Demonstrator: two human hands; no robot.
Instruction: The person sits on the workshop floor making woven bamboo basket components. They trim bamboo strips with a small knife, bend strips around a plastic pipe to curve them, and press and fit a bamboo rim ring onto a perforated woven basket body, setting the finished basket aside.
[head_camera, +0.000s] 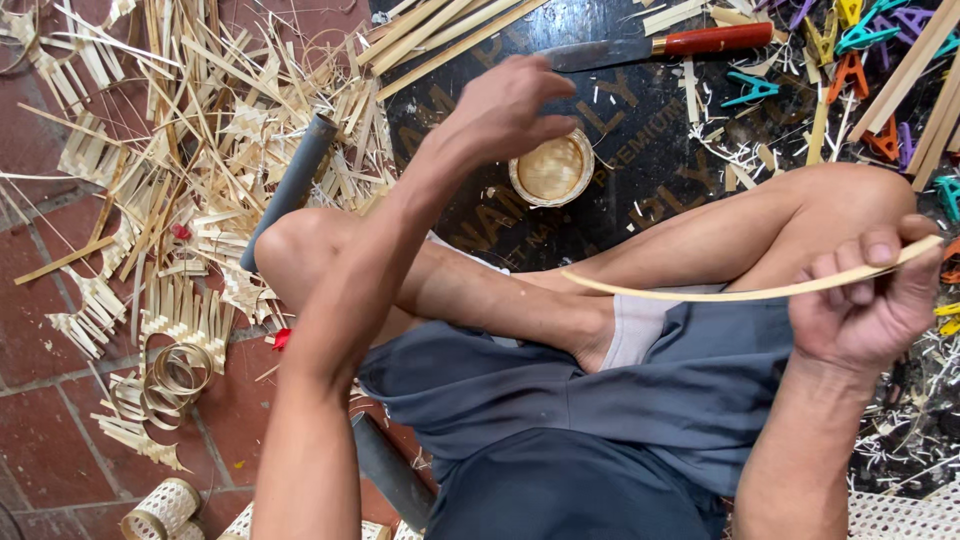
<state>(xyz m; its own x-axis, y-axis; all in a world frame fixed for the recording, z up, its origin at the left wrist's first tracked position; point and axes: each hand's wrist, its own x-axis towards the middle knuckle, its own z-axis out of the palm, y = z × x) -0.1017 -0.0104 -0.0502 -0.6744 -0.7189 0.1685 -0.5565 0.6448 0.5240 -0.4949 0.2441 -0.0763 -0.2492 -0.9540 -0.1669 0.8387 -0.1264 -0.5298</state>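
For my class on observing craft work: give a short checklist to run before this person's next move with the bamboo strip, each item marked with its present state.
1. Bamboo strip gripped in right hand: ok.
2. Left hand free, hovering above the small woven basket: ok.
3. Basket upright on the black mat: ok.
4. Knife lying apart from both hands: ok.
5. Strip free of cracks: cannot tell.
6. Floor beside the knee free of bamboo offcuts: not ok.

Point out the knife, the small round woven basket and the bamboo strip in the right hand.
knife (715, 40), head view, red handle.
small round woven basket (551, 168), head view, woven centre.
bamboo strip (700, 294), head view, mid-length.
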